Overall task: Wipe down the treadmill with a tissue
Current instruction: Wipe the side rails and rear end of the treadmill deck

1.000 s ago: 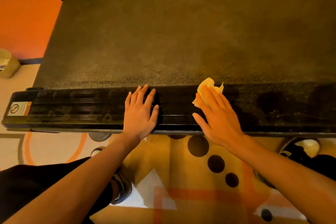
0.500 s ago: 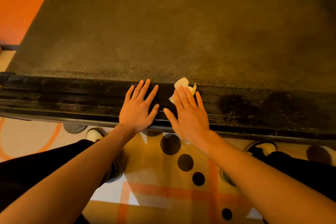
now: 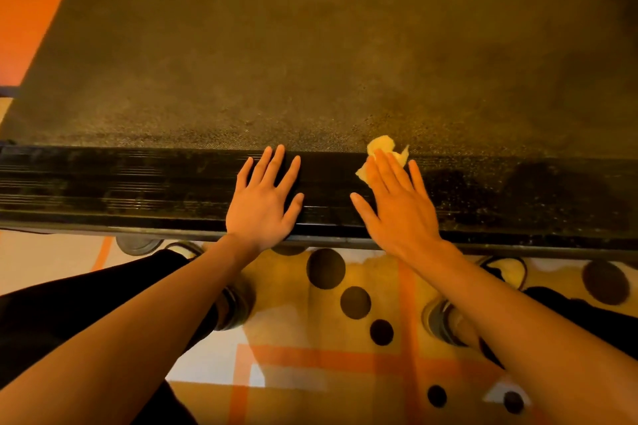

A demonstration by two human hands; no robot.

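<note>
My right hand (image 3: 397, 207) lies flat, fingers straight, pressing the crumpled tissue (image 3: 381, 146) under its fingertips (image 3: 386, 166) on the treadmill's side rail (image 3: 138, 183). The rail runs crosswise, its speckled stretch to that hand's right. My left hand (image 3: 262, 207) rests flat alongside.

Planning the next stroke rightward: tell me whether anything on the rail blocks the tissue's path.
Nothing visible does. The right hand presses the tissue on the side rail; rightward the rail shows only dust specks and darker patches. The left hand rests flat on the opposite side, out of that path.
</note>
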